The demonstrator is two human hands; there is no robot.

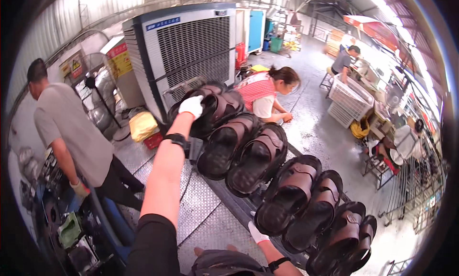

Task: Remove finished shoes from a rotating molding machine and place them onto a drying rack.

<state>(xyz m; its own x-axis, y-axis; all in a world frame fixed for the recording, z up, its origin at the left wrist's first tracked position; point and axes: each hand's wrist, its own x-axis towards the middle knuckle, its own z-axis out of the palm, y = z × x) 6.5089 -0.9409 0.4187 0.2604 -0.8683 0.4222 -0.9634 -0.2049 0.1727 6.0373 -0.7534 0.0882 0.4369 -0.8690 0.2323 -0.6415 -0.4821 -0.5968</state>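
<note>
A row of dark brown and black sandals [248, 154] runs along a narrow dark conveyor-like bench [224, 199], from the upper middle down to the lower right. My left hand [191, 107], in a white glove, reaches to the far end and is closed on a sandal [222, 106] there; its fingertips are partly hidden. My right hand [258, 232], also gloved in white, is low at the bench's near edge, beside a sandal [289, 192] whose sole covers part of the fingers. Whether it grips anything is unclear.
A large grey air cooler [191, 46] stands beyond the row. A person in a red checked garment [258, 89] leans across the bench; another person [81, 128] works at machinery on the left. White crates [351, 101] and a seated worker are farther right.
</note>
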